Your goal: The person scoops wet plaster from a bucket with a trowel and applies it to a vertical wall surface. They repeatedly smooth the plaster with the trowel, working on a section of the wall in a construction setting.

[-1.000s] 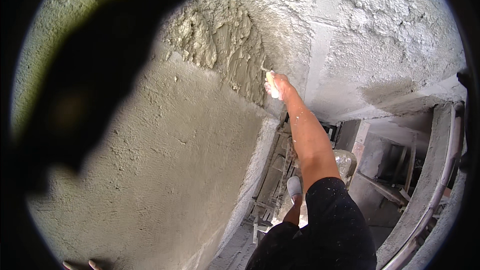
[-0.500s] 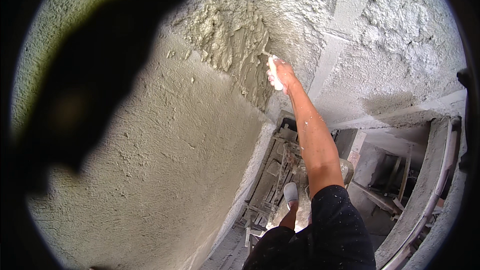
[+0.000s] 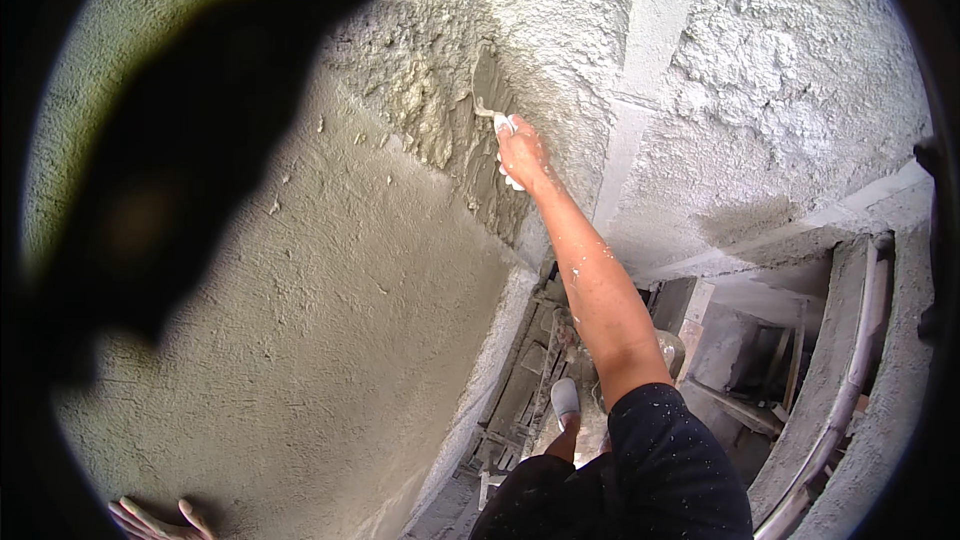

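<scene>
My right hand (image 3: 520, 152) is wrapped round the pale handle of a trowel (image 3: 485, 75), whose grey blade lies against the wall. Under and beside the blade is wet, lumpy mortar (image 3: 420, 100), smeared smooth in places. At the lower left, the fingers of my left hand (image 3: 165, 523) are spread against the flatter plastered wall (image 3: 330, 330), holding nothing; the rest of that hand is cut off by the picture's edge. White specks dot my right forearm.
Rough plaster (image 3: 770, 90) and a smooth vertical strip (image 3: 640, 60) cover the wall on the right. Below, my foot in a grey shoe (image 3: 566, 400) stands on mortar-stained boards. A curved rail (image 3: 850, 380) runs at lower right. A blurred dark shape (image 3: 200, 140) hides the upper left.
My right hand and the trowel have moved left across the mortar, and the blade now shows more fully. The left hand's fingers have come into view at the lower left.
</scene>
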`<state>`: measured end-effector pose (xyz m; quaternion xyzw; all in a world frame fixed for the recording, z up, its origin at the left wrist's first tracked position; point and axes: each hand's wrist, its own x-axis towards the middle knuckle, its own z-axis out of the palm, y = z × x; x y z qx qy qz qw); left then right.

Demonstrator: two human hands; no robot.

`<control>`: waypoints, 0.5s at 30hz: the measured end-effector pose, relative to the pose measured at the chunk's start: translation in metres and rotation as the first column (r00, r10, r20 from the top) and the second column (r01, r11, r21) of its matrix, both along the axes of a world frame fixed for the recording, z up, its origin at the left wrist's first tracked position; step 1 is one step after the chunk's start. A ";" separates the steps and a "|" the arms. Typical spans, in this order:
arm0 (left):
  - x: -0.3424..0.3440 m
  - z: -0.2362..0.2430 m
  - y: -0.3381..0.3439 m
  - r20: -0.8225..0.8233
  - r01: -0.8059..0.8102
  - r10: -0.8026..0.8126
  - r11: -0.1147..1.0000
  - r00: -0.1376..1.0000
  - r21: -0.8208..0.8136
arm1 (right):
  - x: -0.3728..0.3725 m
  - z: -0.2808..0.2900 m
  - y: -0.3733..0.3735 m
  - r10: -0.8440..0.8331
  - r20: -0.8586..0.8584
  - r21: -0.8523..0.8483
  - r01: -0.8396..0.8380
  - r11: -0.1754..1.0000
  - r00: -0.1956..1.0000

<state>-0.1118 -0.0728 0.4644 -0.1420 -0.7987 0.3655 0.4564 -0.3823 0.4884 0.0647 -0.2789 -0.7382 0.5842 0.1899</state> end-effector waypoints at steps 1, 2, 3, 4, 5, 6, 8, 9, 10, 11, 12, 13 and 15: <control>0.001 0.000 0.000 0.002 -0.003 0.003 1.000 1.000 0.004 | -0.002 -0.002 -0.009 0.016 0.013 0.156 -0.018 0.988 1.000; 0.000 0.000 0.001 -0.005 0.007 -0.007 1.000 1.000 0.013 | 0.001 -0.005 -0.019 -0.001 0.002 0.239 0.000 0.971 1.000; 0.000 0.001 0.001 -0.001 -0.002 0.002 1.000 1.000 0.024 | 0.009 -0.005 -0.032 -0.019 -0.014 0.320 0.022 0.947 1.000; 0.000 0.001 0.001 0.001 0.005 -0.005 1.000 1.000 0.018 | 0.021 -0.005 -0.047 -0.034 -0.054 0.379 0.052 0.924 0.998; 0.000 0.002 0.002 0.003 0.013 -0.013 1.000 1.000 0.014 | 0.040 -0.003 -0.061 -0.012 -0.022 0.415 0.020 0.909 1.000; -0.001 0.003 0.002 -0.039 0.043 -0.045 0.998 0.998 -0.054 | 0.063 0.002 -0.073 -0.032 -0.165 0.486 0.110 0.867 0.986; -0.003 0.006 0.000 -0.079 0.075 -0.086 0.989 0.993 -0.131 | 0.111 0.016 -0.086 0.068 -0.057 0.151 -0.059 0.987 0.996; -0.003 0.007 -0.001 -0.076 0.057 -0.066 0.992 0.995 -0.114 | 0.138 0.023 -0.091 0.186 0.026 -0.248 -0.174 0.953 0.982; -0.004 0.008 -0.003 -0.067 0.039 -0.046 0.995 0.997 -0.097 | 0.157 0.031 -0.101 0.198 0.047 -0.350 -0.169 0.921 0.979; -0.002 0.008 -0.004 -0.055 0.023 -0.028 0.996 0.998 -0.081 | 0.170 0.036 -0.110 0.172 0.021 -0.418 -0.148 0.896 0.985; -0.001 0.008 -0.006 -0.055 0.028 -0.033 0.997 0.998 -0.078 | 0.177 0.040 -0.115 0.164 0.005 -0.478 -0.141 0.867 0.986; -0.001 0.008 -0.008 -0.052 0.032 -0.036 0.997 0.998 -0.070 | 0.177 0.041 -0.118 0.099 -0.010 -0.343 -0.096 0.934 0.995; 0.001 0.007 -0.011 -0.045 0.039 -0.042 0.997 0.998 -0.062 | 0.159 0.036 -0.124 0.037 -0.045 -0.054 -0.040 0.998 0.998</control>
